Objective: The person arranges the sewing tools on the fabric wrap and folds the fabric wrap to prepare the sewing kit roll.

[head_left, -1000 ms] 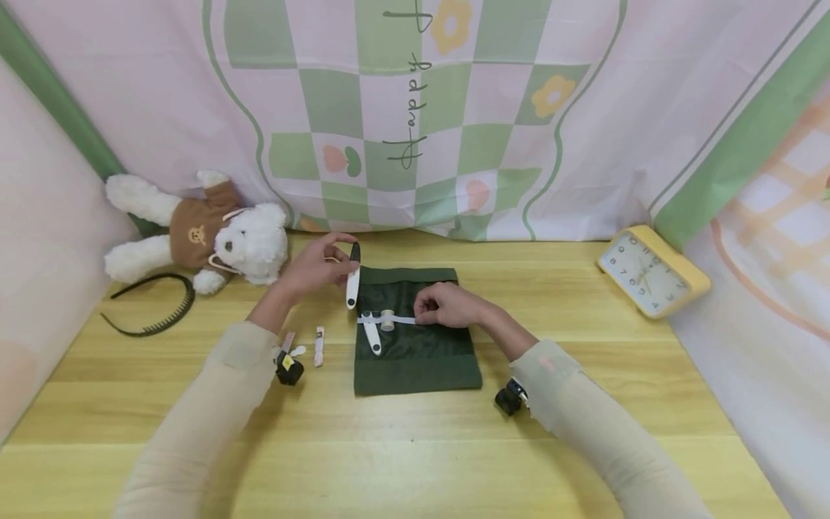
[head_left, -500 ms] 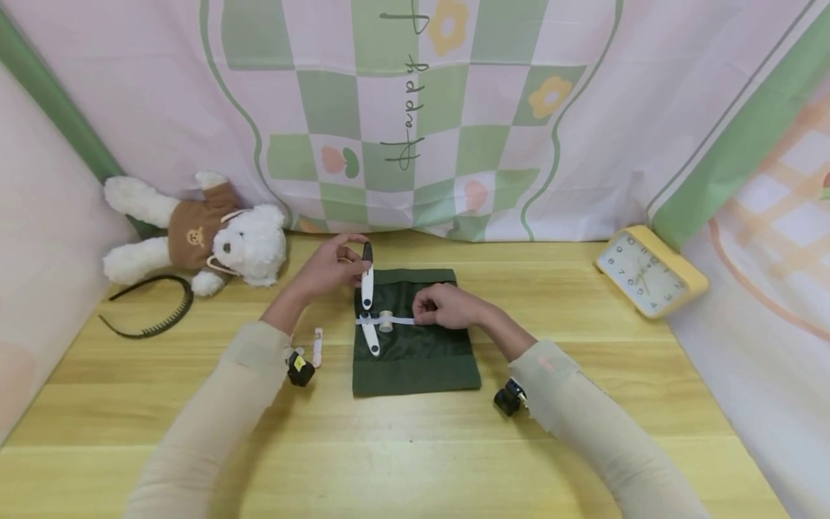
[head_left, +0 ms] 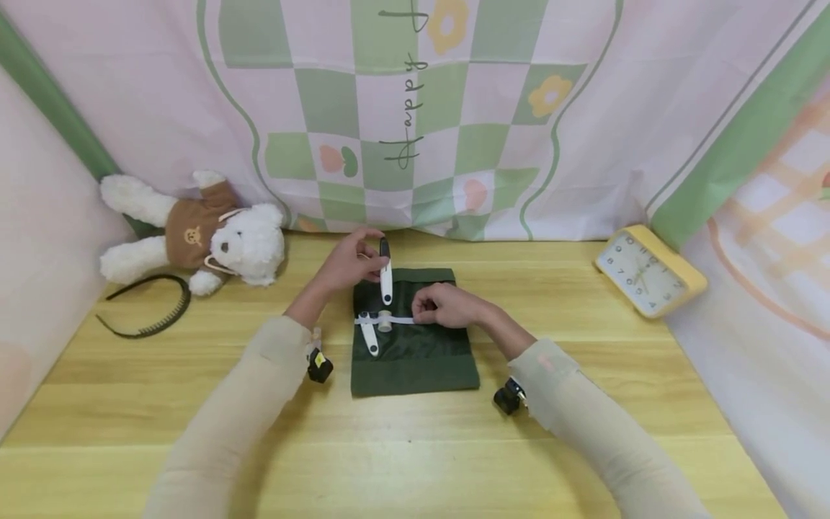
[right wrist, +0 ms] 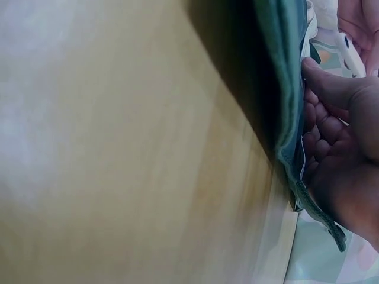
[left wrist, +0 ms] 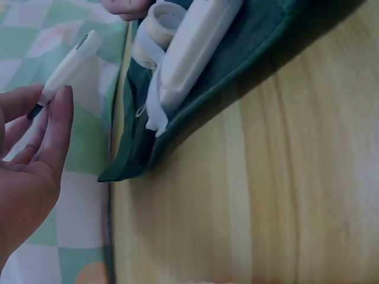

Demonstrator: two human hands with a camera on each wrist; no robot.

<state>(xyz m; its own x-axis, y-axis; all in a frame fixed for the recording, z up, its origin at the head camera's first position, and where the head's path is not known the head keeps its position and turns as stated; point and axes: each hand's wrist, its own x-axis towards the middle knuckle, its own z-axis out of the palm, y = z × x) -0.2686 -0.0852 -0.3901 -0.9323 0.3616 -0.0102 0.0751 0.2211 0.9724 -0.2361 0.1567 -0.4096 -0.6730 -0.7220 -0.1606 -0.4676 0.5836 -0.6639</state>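
Observation:
My left hand [head_left: 352,261] pinches a slim white tool with a black end [head_left: 387,280] between thumb and fingers, over the far part of a dark green fabric pouch [head_left: 415,376]. The pouch lies flat and unfolded on the table. Across its middle runs a white elastic band [head_left: 403,320], whose right part my right hand [head_left: 447,304] pinches. Under the band sit a small cream roll [head_left: 385,322] and a second white tool [head_left: 370,340]. In the left wrist view the band [left wrist: 155,106] crosses the second tool [left wrist: 192,53]. The right hand's curled fingers [right wrist: 323,121] press close to the fabric.
A white plush dog in a brown shirt [head_left: 184,232] lies at the back left, with a black toothed headband [head_left: 170,323] before it. A yellow clock [head_left: 653,270] stands at the back right. A patterned curtain [head_left: 415,166] hangs behind the table.
My left hand has carried the white tool rightward from the pouch's left edge to over it, near the cream roll. The right hand has stayed at the band.

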